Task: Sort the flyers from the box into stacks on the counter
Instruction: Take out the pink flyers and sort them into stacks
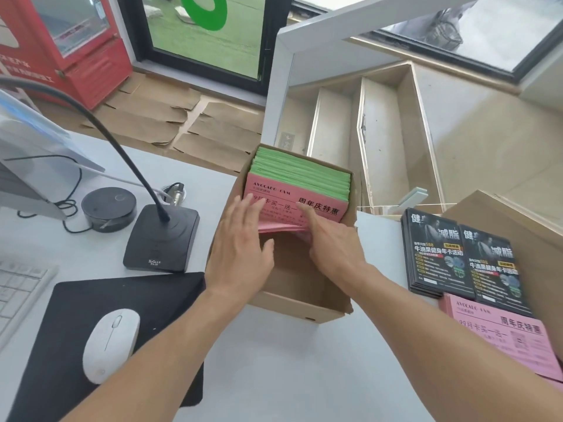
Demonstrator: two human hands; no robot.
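Pink paper flyers [294,205] lean against green ones [301,175] inside the brown cardboard box [300,309] on our counter [274,360]; our left hand [240,254] lies flat-fingered on them, our right hand [333,242] pinches their lower edges.

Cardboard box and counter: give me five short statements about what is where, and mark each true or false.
1. Both hands are inside the cardboard box, on the pink flyers. True: the left hand and right hand both touch that bundle.
2. Green flyers stand behind the pink ones in the box. True.
3. The black flyers are still in the box. False: they lie in two stacks on the counter, to the right of the box.
4. A pink stack already lies on the counter. True, near the black stacks.
5. The white mouse sits on bare counter. False: it rests on the black mouse pad.
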